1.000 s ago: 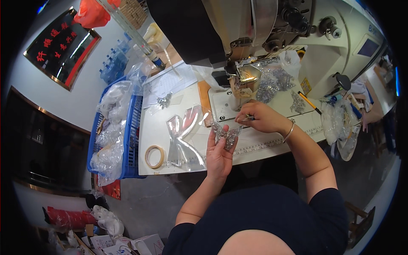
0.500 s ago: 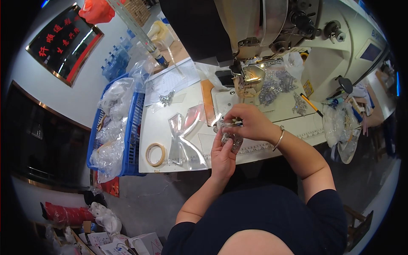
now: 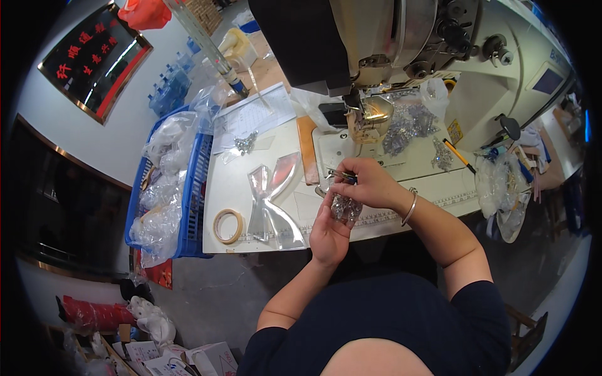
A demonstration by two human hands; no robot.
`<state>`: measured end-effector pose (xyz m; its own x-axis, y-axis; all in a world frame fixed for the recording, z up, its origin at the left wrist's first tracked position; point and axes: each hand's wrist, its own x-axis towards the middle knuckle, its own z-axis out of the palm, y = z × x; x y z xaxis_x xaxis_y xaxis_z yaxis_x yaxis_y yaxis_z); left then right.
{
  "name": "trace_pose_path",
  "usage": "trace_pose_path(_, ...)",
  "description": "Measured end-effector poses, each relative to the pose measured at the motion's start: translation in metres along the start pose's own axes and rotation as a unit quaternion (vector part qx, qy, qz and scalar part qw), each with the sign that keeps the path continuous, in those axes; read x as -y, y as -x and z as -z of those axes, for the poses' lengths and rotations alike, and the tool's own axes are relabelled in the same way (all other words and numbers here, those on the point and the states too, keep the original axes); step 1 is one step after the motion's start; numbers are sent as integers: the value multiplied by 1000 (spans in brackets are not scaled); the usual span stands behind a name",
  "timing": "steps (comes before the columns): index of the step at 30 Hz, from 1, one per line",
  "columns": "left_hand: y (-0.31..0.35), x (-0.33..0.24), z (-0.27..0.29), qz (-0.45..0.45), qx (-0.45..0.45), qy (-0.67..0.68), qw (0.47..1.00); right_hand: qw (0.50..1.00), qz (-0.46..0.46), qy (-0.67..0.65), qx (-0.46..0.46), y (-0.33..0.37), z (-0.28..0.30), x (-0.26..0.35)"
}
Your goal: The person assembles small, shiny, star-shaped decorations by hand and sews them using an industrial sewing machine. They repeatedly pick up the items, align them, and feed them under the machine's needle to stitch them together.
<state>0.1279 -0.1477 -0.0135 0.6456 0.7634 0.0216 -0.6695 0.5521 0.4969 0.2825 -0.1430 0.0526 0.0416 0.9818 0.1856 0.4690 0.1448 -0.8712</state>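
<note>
In front of the sewing machine, a silvery, glittering beaded piece rests in my left hand, held from below by my fingers and thumb. My right hand is closed just above it, pinching a small dark metal tool that looks like snips or tweezers; its tips are too small to make out. The two hands almost touch. A bow-shaped clear plastic piece lies on the table left of my hands.
Left of the table stands a blue basket of plastic bags. A tape roll lies near the front-left corner. Silvery beaded pieces are heaped right of the needle area, near an orange pencil. Paper sheets lie at the back left.
My left hand has turned more palm-up, and the beaded piece shows more between my hands. My right hand has dropped slightly, with the metal tool now easier to see.
</note>
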Motion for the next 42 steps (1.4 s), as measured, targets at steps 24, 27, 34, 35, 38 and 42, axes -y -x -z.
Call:
trace_pose_path(24, 0, 4, 7, 8, -14, 1, 1000, 1000, -7, -3, 3, 3, -2, -1)
trace_pose_path(27, 0, 3, 8, 11, -7, 2, 1000, 1000, -12, 2, -1, 4, -3, -1)
trace_pose_path(34, 0, 9, 7, -39, -56, -79, 995, 1000, 3, 18, -12, 5, -8, -3)
trace_pose_path(35, -2, 8, 7, -39, -59, -70, 995, 1000, 11, 20, -14, 4, -8, -3)
trace_pose_path(38, -3, 2, 11, -39, -60, -59, 996, 994, 3, -64, -88, 11, 5, -11)
trace_pose_path(42, 1, -8, 17, -48, -49, -92, 993, 980, -45, 113, -159, 51, 36, -48)
